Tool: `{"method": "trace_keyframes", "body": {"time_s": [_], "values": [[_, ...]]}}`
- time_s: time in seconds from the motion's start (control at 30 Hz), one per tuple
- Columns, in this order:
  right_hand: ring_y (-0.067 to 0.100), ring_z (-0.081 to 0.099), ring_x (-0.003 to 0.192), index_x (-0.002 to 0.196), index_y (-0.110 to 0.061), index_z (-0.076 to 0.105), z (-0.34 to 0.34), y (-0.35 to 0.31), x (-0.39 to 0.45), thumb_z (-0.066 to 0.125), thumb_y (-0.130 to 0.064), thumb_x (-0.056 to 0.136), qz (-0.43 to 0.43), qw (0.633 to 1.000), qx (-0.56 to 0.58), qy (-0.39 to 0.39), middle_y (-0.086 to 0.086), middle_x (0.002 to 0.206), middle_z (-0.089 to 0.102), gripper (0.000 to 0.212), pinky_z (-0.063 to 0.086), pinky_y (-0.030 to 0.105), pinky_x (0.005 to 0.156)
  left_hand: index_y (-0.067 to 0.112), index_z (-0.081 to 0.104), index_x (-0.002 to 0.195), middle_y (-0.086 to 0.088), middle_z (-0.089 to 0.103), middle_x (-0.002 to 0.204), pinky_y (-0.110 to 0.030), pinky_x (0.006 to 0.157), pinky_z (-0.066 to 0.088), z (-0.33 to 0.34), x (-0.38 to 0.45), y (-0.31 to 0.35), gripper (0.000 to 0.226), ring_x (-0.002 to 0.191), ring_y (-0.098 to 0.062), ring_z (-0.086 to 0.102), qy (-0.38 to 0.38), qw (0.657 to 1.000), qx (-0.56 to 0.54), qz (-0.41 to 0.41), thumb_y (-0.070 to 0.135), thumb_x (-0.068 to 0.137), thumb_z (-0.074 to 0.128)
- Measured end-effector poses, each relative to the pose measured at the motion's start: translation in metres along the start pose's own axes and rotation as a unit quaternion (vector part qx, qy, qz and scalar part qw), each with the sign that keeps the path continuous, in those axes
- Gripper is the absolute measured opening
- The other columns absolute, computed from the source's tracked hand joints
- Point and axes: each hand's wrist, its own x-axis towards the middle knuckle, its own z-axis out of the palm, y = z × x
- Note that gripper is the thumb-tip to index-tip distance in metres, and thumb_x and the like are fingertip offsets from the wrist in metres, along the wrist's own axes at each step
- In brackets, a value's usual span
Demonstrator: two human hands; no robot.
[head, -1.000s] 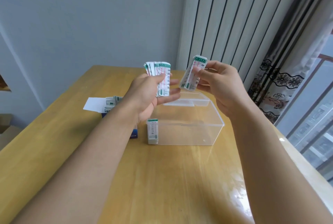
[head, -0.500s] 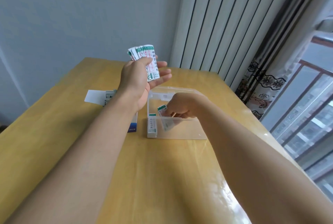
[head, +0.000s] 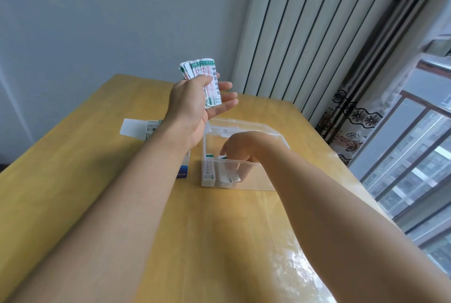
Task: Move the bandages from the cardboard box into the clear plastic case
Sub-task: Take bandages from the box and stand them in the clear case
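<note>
Your left hand is holding a fanned bunch of bandages up above the clear plastic case, thumb and fingers curled round them. Your right hand is reaching down inside the case, pinching a few bandages beside the stack standing at its left wall. The cardboard box is lying on the surface to the left of the case.

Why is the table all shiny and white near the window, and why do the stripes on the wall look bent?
Head view: window daylight glares off the glossy table at its near right; the wide lens tilts the striped wall panel; the right hand looks hazy through the clear case.
</note>
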Motion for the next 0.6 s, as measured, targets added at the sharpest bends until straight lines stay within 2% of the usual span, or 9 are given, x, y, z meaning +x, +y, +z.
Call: {"method": "trace_keyframes", "body": {"time_s": [0.1,0.17,0.27,0.37,0.5,0.6], "values": [[0.02,0.066,0.106,0.14,-0.017,0.058,-0.004,-0.002,-0.004,0.063,-0.024,0.097,-0.004,1.0,0.005,-0.021,0.004,0.133,0.062,0.044,0.052,0.028,0.084,0.005,0.06,0.113,-0.02,0.075,0.095,-0.039,0.07,0.063,0.001,-0.001,-0.001,0.018,0.081,-0.032,0.075,-0.002,1.0,-0.002,-0.001,0.007,0.104,0.045],[0.018,0.07,0.1,0.14,-0.015,0.058,-0.005,-0.004,-0.002,0.065,-0.018,0.096,-0.01,0.998,0.047,-0.045,0.004,0.132,0.064,0.045,0.055,0.031,0.093,0.003,0.06,0.116,-0.02,0.075,0.096,-0.039,0.07,0.063,0.0,-0.001,-0.001,0.02,0.082,-0.033,0.075,-0.002,1.0,-0.002,-0.004,0.008,0.104,0.045],[0.025,0.062,0.12,0.143,-0.015,0.054,-0.004,-0.007,0.0,0.063,-0.019,0.098,-0.021,0.999,0.03,-0.037,0.006,0.138,0.06,0.046,0.049,0.038,0.106,0.003,0.059,0.121,-0.019,0.075,0.095,-0.038,0.07,0.063,0.0,0.0,-0.001,0.022,0.083,-0.033,0.076,0.0,1.0,0.001,-0.007,0.008,0.105,0.045],[0.028,0.06,0.123,0.141,-0.011,0.055,-0.004,-0.008,0.0,0.066,-0.016,0.096,-0.028,0.998,0.042,-0.032,0.008,0.138,0.06,0.047,0.049,0.04,0.106,0.005,0.059,0.117,-0.018,0.075,0.094,-0.037,0.068,0.063,0.0,-0.002,-0.001,0.019,0.08,-0.031,0.076,-0.003,1.0,0.002,-0.012,0.008,0.105,0.045],[0.028,0.063,0.119,0.142,-0.01,0.053,-0.005,-0.009,0.005,0.043,-0.01,0.103,-0.009,0.998,0.058,-0.018,0.007,0.14,0.059,0.04,0.051,0.039,0.103,0.004,0.06,0.113,-0.018,0.074,0.092,-0.036,0.067,0.063,0.001,-0.003,-0.001,0.018,0.078,-0.03,0.075,-0.006,1.0,0.002,-0.017,0.007,0.105,0.044],[0.028,0.064,0.116,0.133,-0.009,0.06,-0.004,-0.009,0.007,0.052,-0.014,0.102,-0.012,0.998,0.054,-0.022,0.008,0.131,0.063,0.033,0.051,0.04,0.103,0.001,0.058,0.122,-0.019,0.074,0.094,-0.038,0.069,0.064,0.0,-0.002,-0.002,0.023,0.08,-0.031,0.075,-0.008,1.0,0.004,-0.022,0.007,0.104,0.045]]}}
